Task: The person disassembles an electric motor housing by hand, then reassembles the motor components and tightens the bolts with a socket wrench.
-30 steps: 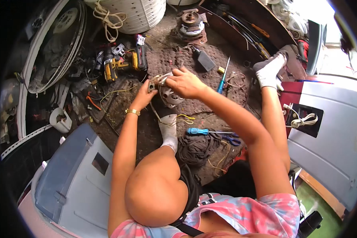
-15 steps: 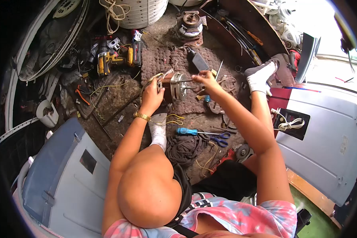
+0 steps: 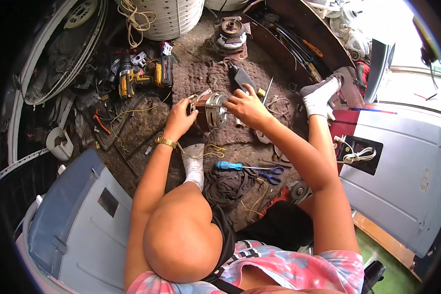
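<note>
An electric motor (image 3: 213, 111) with a brown body and silvery metal end lies on its side, held off the mat. My left hand (image 3: 181, 117) is closed around its back end, where yellow wires come out. My right hand (image 3: 250, 109) is at the metal face on the other side, fingers bent against it. The hand covers the shaft, so what its fingers pinch is hidden. Just beyond that hand lies a dark bottle (image 3: 242, 77). A blue-handled screwdriver (image 3: 230, 165) and blue-handled scissors (image 3: 272, 175) are on the floor, nearer to me.
Beneath the motor is a braided mat (image 3: 191, 81). A yellow drill (image 3: 131, 78) lies to the left, and another motor (image 3: 231, 36) stands behind. Grey panels (image 3: 397, 171) flank me. A dark cloth (image 3: 228, 186) lies by my foot. Tools fill a brown tray (image 3: 274, 54).
My right hand has moved in from the shaft's end to the motor's face, turning its back up, and now covers the shaft. My left hand still holds the motor.
</note>
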Tool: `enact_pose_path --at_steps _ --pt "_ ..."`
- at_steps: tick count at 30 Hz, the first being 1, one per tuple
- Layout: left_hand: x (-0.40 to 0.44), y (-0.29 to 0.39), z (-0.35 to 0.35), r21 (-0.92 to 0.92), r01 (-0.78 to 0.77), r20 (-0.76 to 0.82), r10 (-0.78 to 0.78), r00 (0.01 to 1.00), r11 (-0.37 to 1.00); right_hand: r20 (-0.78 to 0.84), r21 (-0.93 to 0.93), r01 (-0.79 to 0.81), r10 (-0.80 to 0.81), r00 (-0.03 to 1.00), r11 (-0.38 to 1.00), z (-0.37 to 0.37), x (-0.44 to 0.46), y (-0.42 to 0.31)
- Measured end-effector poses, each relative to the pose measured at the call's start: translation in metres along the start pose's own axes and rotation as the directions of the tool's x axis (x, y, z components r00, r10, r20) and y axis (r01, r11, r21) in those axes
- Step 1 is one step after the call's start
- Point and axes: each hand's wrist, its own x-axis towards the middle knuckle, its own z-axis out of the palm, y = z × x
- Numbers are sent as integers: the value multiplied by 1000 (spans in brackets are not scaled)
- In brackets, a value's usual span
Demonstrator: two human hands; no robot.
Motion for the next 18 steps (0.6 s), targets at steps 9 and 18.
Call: enact_pose_path --at_steps 9,18 --pt "-1 4 2 -21 32 -67 -34 997 999 -157 -102 -94 77 985 990 0 3 2" --pt "-6 41 0 225 -364 -80 389 918 904 -239 594 -313 534 811 741 18 -26 23"
